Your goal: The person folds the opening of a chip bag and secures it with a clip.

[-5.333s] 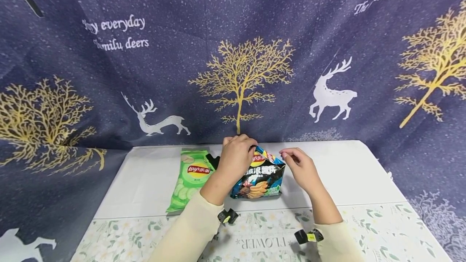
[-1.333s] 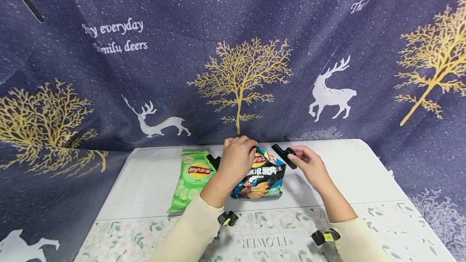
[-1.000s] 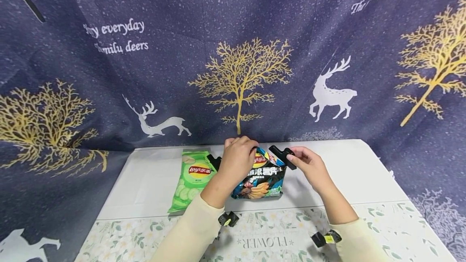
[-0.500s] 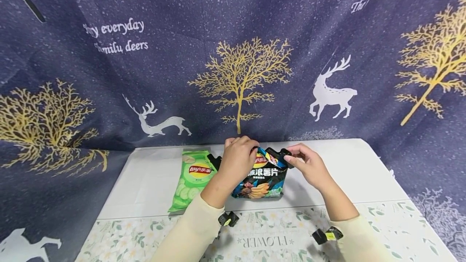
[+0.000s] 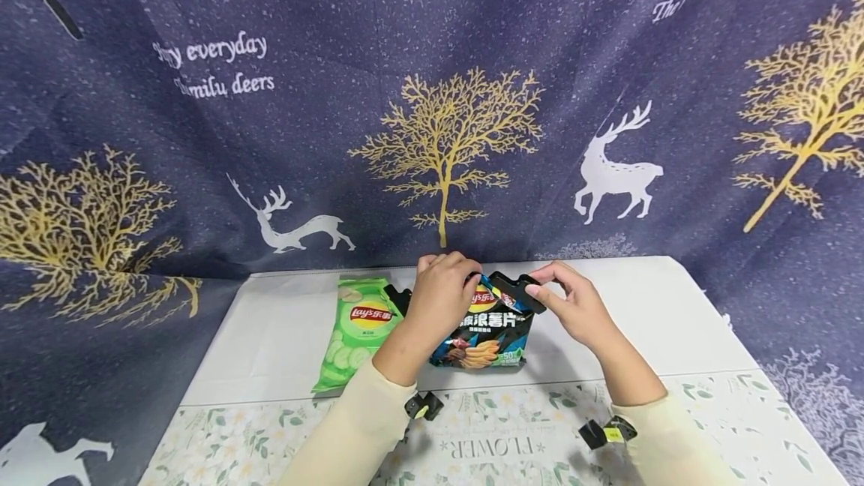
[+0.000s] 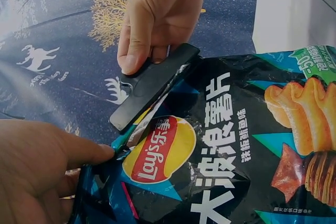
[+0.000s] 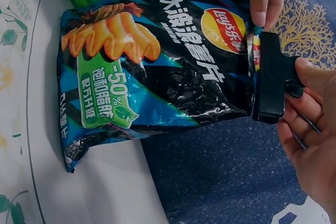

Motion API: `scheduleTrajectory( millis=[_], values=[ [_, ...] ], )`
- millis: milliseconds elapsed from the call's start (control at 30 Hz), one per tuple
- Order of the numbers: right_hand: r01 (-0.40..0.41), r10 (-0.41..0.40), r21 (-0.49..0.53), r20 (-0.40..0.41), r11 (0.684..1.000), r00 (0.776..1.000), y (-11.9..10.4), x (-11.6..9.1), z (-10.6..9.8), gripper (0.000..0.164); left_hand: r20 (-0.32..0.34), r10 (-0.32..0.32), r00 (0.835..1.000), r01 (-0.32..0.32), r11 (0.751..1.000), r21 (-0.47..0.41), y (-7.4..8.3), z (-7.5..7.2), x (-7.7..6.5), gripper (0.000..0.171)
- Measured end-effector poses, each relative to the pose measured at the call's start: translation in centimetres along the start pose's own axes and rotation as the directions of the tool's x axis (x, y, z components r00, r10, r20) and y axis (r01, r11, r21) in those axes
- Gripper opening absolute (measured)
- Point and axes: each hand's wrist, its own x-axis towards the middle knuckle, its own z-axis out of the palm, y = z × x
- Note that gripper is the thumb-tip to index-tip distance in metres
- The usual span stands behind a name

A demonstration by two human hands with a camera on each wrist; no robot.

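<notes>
A black and blue chip bag [image 5: 486, 336] stands on the table with its top edge folded over. My left hand [image 5: 440, 292] pinches the left part of that fold; its thumb and fingers show at the bag's top in the left wrist view. With thumb and fingers, my right hand [image 5: 574, 306] grips the handle of a black bag clip [image 7: 270, 80]. The clip lies across the right part of the folded top, its long jaw along the fold. In the head view my left hand hides the bag's upper left.
A green chip bag [image 5: 354, 332] lies to the left, partly behind my left forearm, with another black clip [image 5: 398, 298] at its upper right. The white table [image 5: 628, 336] has a floral strip [image 5: 499, 433] along its front. A dark blue deer-patterned cloth [image 5: 324, 133] hangs behind.
My right hand, bare of the clip in the oldest frame, has brought it in from the right onto the black bag's folded top. My left hand stays at the fold.
</notes>
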Motion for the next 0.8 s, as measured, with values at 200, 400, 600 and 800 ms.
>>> scheduleTrajectory(
  millis=[200,400,600,800],
  values=[
    [-0.004,0.003,0.014,0.013,1.0,1.0,0.0,0.4,0.1,0.007,-0.007,0.01,1.0,-0.01,1.0,-0.012,0.1,-0.1,0.0,0.014],
    [0.015,-0.016,0.062,0.012,0.998,1.0,-0.1,0.7,0.5,0.008,-0.008,0.005,1.0,-0.006,1.0,-0.009,0.0,0.0,0.0,0.015],
    [0.022,-0.024,0.108,0.021,0.994,0.999,0.0,0.9,0.9,0.01,-0.014,0.003,1.0,-0.003,1.0,-0.019,0.0,0.0,0.0,0.016],
    [0.017,-0.02,0.127,0.022,0.992,1.0,0.1,0.8,1.2,0.012,-0.006,0.001,1.0,-0.001,1.0,-0.027,-0.1,0.0,0.1,0.016]
  ],
)
